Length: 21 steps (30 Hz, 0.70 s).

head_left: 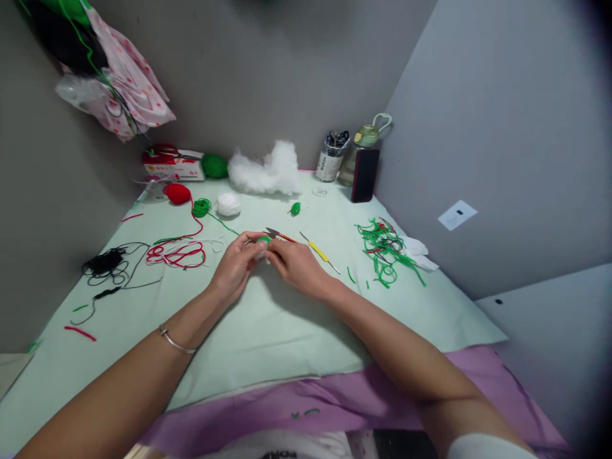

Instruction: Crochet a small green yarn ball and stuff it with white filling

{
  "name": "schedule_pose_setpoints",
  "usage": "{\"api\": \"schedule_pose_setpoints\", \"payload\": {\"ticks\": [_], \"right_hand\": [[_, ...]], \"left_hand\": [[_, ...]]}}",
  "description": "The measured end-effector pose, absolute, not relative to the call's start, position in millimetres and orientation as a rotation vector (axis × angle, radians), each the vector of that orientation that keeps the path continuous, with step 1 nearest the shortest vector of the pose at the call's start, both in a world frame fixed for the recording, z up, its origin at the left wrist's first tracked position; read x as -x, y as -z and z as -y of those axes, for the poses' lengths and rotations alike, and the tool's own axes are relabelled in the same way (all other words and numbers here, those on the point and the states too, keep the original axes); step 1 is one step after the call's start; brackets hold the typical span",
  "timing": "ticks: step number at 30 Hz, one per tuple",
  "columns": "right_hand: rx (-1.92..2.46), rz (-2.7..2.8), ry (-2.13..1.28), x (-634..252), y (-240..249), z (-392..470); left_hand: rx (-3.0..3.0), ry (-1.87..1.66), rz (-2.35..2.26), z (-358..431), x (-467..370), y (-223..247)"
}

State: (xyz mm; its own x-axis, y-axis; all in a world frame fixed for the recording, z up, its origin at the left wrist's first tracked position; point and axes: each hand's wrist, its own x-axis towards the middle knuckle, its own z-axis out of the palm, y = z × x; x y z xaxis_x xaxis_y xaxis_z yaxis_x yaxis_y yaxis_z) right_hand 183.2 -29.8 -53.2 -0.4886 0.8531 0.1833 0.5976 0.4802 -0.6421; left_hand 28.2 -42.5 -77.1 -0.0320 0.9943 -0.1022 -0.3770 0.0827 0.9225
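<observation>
Over the middle of the table, my left hand is closed around a small green yarn piece, mostly hidden by the fingers. Something whitish shows just under the green. My right hand meets it from the other side, its thumb and fingertips pinched at the piece's edge. Small thread snips lie just beyond the fingers, dark blades pointing left. To the right of them rests a yellow-handled crochet hook. A green strand leads from a small green yarn coil towards my left hand.
White stuffing, a white yarn ball, a red yarn ball and a green knotted bit lie farther back. Yarn scraps are piled right; black yarn lies left. A phone stands against a bottle.
</observation>
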Motion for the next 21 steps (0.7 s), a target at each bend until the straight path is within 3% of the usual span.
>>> {"api": "schedule_pose_setpoints", "payload": {"ticks": [4, 10, 21], "right_hand": [[1.038, 2.355, -0.667, -175.3, 56.5, 38.4], [1.121, 1.849, -1.207, -172.9, 64.1, 26.9], [1.18, 1.641, -1.167, -173.4, 71.6, 22.0]], "left_hand": [[-0.809, -1.362, -1.059, 40.7, -29.1, 82.7], [-0.791, -1.392, -1.042, 43.5, -37.2, 80.6], [-0.783, -1.318, -0.873, 47.4, -34.0, 73.8]]}}
